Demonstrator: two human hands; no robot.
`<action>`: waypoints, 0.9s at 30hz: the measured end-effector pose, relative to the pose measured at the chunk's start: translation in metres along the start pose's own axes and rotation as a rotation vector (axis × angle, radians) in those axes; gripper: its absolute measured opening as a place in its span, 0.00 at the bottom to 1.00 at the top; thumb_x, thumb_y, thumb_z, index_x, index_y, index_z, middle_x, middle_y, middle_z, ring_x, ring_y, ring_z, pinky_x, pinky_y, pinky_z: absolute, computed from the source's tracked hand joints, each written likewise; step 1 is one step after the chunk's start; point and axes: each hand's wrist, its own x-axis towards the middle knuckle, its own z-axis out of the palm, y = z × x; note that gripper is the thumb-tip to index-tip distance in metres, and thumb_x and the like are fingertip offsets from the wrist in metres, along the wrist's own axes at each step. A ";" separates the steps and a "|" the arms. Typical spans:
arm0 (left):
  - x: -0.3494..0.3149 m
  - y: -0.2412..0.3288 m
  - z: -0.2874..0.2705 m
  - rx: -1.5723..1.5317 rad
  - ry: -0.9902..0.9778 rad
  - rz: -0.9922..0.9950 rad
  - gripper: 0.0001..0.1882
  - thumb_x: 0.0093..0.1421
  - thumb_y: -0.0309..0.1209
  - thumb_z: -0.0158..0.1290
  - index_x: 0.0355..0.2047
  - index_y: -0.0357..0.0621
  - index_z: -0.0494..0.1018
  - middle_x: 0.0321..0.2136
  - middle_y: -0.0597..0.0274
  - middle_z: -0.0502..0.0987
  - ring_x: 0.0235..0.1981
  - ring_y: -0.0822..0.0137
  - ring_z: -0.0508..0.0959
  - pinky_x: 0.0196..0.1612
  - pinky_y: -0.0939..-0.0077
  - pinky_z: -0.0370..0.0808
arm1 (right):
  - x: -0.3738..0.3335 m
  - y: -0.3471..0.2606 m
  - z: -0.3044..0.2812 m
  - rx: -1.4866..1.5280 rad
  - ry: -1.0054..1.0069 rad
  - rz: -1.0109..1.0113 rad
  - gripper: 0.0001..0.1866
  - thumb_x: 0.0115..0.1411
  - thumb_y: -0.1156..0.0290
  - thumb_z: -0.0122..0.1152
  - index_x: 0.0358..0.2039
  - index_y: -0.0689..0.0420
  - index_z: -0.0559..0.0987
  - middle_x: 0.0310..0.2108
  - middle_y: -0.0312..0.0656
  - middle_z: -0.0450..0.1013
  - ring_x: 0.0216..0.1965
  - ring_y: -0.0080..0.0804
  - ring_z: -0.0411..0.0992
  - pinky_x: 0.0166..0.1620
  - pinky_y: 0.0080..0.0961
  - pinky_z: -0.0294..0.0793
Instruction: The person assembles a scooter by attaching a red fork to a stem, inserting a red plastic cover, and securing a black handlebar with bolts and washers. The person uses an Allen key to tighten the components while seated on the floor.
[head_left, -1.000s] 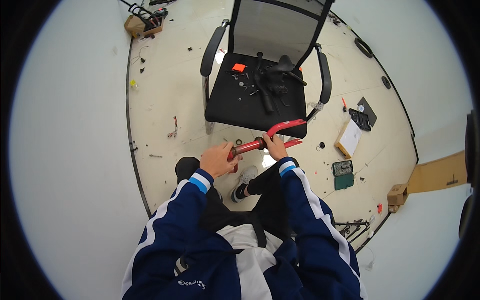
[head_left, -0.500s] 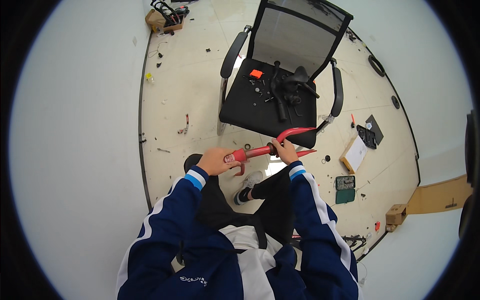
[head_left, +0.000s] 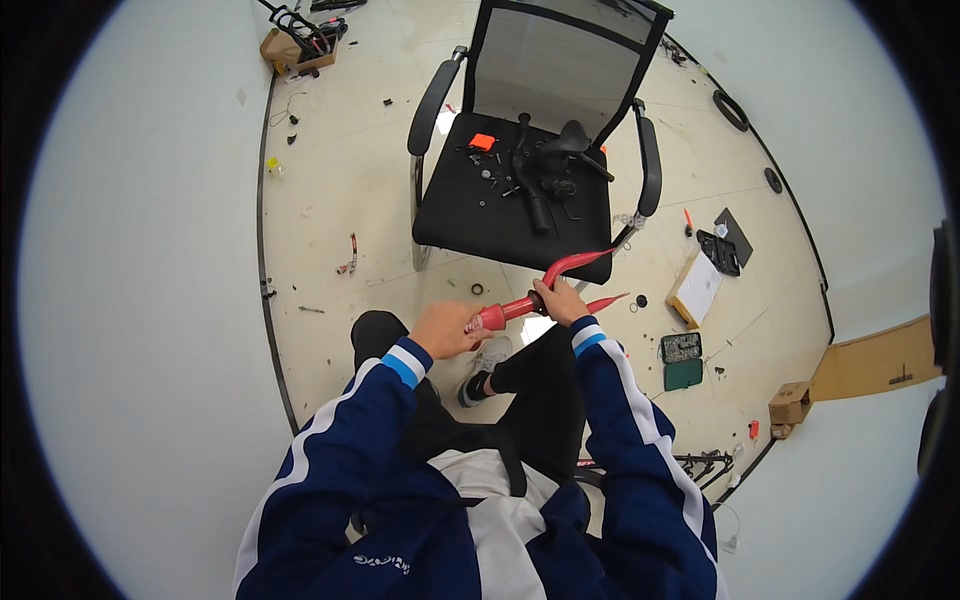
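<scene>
Between my hands is a red bicycle fork (head_left: 518, 307), held over my knees and slanting up to the right. My left hand (head_left: 446, 329) is closed around its thicker, collared end at the left. My right hand (head_left: 562, 302) grips the crown, beside a dark ring on the tube. Two red prongs spread out to the right past this hand, the upper one curved, its tip in front of the chair seat. My fingers hide part of both ends.
A black mesh-back chair (head_left: 512, 205) stands ahead, bearing a black saddle (head_left: 563, 142), an orange piece (head_left: 482, 142) and small hardware. To the right on the floor lie a white-topped box (head_left: 697, 290), a black tool case (head_left: 718, 252) and a green parts case (head_left: 682, 362).
The whole view has shifted, so the chair sits further left and higher. The fork has turned in my hands: a red hooked part below my left hand is now out of sight.
</scene>
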 end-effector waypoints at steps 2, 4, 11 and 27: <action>0.001 0.003 -0.001 -0.017 -0.011 -0.015 0.24 0.55 0.50 0.60 0.45 0.49 0.77 0.30 0.50 0.80 0.32 0.46 0.78 0.35 0.57 0.74 | -0.002 0.001 -0.003 0.001 -0.003 0.022 0.33 0.63 0.40 0.45 0.37 0.61 0.81 0.31 0.52 0.79 0.39 0.50 0.78 0.46 0.41 0.72; 0.002 0.009 -0.006 -0.056 -0.035 -0.037 0.24 0.55 0.51 0.60 0.46 0.49 0.77 0.30 0.50 0.80 0.32 0.47 0.78 0.35 0.57 0.74 | 0.008 0.014 0.001 -0.017 0.028 0.031 0.33 0.62 0.40 0.46 0.35 0.62 0.81 0.30 0.52 0.79 0.37 0.49 0.78 0.45 0.40 0.73; 0.009 -0.008 -0.012 -0.030 -0.089 -0.044 0.27 0.54 0.54 0.59 0.48 0.51 0.77 0.31 0.50 0.80 0.33 0.47 0.79 0.35 0.56 0.74 | -0.014 -0.015 0.010 0.149 -0.105 0.073 0.30 0.66 0.47 0.49 0.23 0.63 0.79 0.15 0.42 0.73 0.15 0.30 0.71 0.23 0.26 0.71; 0.024 -0.001 -0.008 0.045 -0.114 -0.062 0.23 0.55 0.52 0.59 0.43 0.50 0.77 0.31 0.50 0.80 0.35 0.45 0.78 0.38 0.54 0.74 | -0.017 -0.049 0.026 0.276 -0.193 0.029 0.25 0.66 0.55 0.50 0.31 0.68 0.78 0.22 0.47 0.77 0.18 0.36 0.75 0.25 0.29 0.75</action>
